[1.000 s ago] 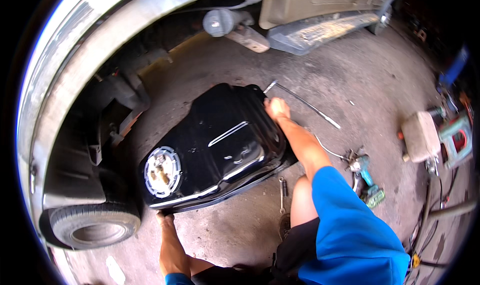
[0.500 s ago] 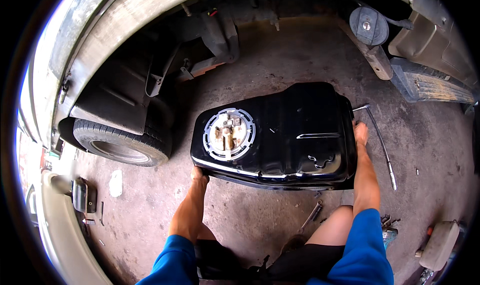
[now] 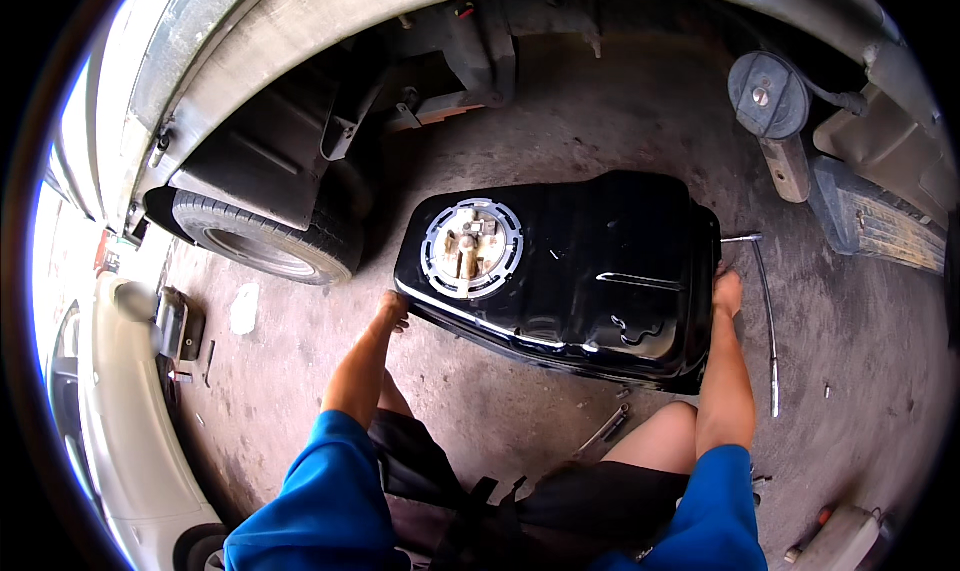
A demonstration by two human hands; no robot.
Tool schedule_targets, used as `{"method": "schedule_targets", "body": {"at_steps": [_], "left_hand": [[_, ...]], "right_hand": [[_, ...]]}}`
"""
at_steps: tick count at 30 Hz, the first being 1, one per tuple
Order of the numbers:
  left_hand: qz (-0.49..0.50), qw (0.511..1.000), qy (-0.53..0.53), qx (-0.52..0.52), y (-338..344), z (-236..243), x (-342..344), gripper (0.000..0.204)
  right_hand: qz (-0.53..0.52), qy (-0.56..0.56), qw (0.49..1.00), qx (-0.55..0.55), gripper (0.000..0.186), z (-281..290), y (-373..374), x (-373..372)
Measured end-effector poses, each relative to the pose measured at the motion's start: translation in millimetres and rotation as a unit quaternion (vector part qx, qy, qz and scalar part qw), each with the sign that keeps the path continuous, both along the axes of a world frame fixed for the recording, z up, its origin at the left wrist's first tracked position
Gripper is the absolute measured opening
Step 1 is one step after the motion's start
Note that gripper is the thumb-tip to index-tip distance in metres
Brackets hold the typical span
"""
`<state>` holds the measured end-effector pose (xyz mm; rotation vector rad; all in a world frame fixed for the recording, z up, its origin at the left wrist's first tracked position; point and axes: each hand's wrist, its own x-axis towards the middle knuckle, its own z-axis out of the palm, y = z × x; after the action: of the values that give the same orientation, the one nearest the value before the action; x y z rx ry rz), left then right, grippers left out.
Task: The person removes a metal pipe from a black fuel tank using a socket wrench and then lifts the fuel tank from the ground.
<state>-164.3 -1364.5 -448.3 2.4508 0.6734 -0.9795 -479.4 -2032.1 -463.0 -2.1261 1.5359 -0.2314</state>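
A black fuel tank (image 3: 570,226) lies in front of me, low over the concrete floor; I cannot tell whether it touches down. On its left end a pale ring (image 3: 431,233) surrounds a dirty cream fuel pump unit (image 3: 468,249). My left hand (image 3: 393,311) is at the tank's near left corner, fingers curled against its lower edge. At the right end my right hand (image 3: 728,293) grips the side, its fingertips partly hidden. Just beyond that hand, a long-handled ratchet (image 3: 768,331) lies on the floor.
A vehicle body arches overhead, with a wheel (image 3: 265,236) at left and a round black cap (image 3: 768,95) on a hanging pipe at right. Another tool (image 3: 605,427) lies by my knee. A pale car (image 3: 140,411) stands at far left, a box-like part (image 3: 840,541) at lower right.
My view has tilted and shifted. In the picture the tank's left end sits higher and its near right corner slightly lower. Both hands stay at the same ends of it.
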Motion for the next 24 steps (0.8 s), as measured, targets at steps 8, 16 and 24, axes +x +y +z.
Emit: {"method": "schedule_targets", "body": {"at_steps": [8,16,24], "left_hand": [[-0.240,0.967,-0.059,-0.063,-117.0,123.6,47.4,0.047],[-0.129,0.983,-0.053,-0.118,-116.1,92.5,91.1,0.090],[-0.658,0.704,-0.199,-0.176,-32.6,61.8,221.0,0.061]], "right_hand": [[-0.106,0.002,0.994,0.035,0.053,15.7,-1.4,-49.6],[-0.086,-0.050,0.991,0.095,0.053,10.5,-0.1,-57.5],[-0.199,-0.135,0.959,0.154,0.059,42.8,53.5,-74.5]]}}
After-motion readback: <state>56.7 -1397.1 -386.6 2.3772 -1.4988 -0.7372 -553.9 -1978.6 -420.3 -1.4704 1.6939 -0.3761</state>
